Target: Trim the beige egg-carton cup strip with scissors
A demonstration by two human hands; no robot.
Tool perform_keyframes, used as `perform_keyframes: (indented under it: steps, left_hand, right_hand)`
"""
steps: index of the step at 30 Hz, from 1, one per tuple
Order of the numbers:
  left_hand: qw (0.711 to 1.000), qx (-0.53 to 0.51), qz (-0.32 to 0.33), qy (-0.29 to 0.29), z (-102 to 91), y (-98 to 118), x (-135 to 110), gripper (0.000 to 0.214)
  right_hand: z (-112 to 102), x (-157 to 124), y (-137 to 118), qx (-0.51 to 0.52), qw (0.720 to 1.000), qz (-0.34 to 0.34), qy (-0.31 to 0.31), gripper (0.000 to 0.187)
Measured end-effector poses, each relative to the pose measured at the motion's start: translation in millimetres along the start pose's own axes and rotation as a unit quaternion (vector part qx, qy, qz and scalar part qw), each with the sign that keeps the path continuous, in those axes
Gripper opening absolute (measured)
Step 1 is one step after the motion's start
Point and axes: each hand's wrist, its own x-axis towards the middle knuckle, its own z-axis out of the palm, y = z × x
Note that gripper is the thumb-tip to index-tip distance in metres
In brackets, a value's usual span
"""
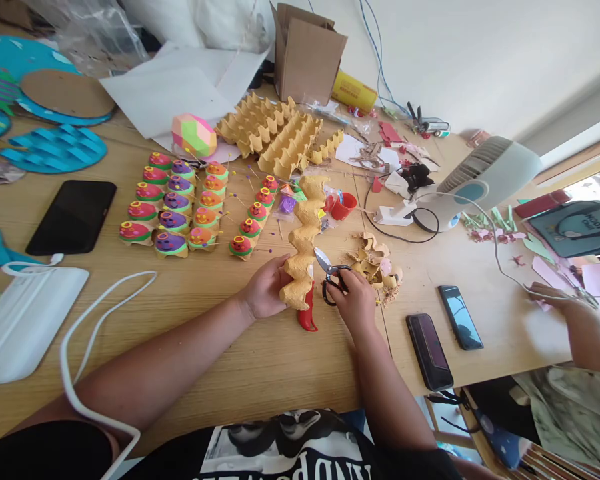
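In the head view, a carton strip (303,247) is being held over the surface (205,360), its long axis running near to far between the hands. Its near left side is being clasped by the left hand (265,290); scissors (332,269) are being gripped around the handles by the right hand (357,300), blades being angled toward the strip's right edge. Blade contact cannot be told; the left fingertips and part of a red object (307,319) are being hidden by the strip.

Carton strip (301,243) — rough, matt pulp; scissor blades (323,260) — smooth metal.
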Motion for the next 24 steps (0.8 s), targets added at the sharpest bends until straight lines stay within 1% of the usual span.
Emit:
perform_keyframes:
  steps: [5, 10, 17, 24]
  left_hand:
    - [1.0, 0.015, 0.001, -0.007, 0.3, 0, 0, 0.021]
    - [1.0, 0.011, -0.013, -0.002, 0.0, 0, -1, 0.021]
    - [0.999, 0.019, -0.036, -0.037, -4.4, 1, -1, 0.027]
    - [0.998, 0.022, -0.032, -0.04, -2.7, 1, -2, 0.026]
  right_hand:
    - [0, 0, -1, 0.02, 1.0, 0.007, -0.007, 0.009]
    - [0, 0, -5, 0.046, 0.998, 0.016, -0.028, 0.008]
    - [8, 0, -9, 0.122, 0.991, 0.025, -0.055, 0.007]
    - [10, -1, -10, 0.159, 0.985, 0.029, -0.065, 0.007]
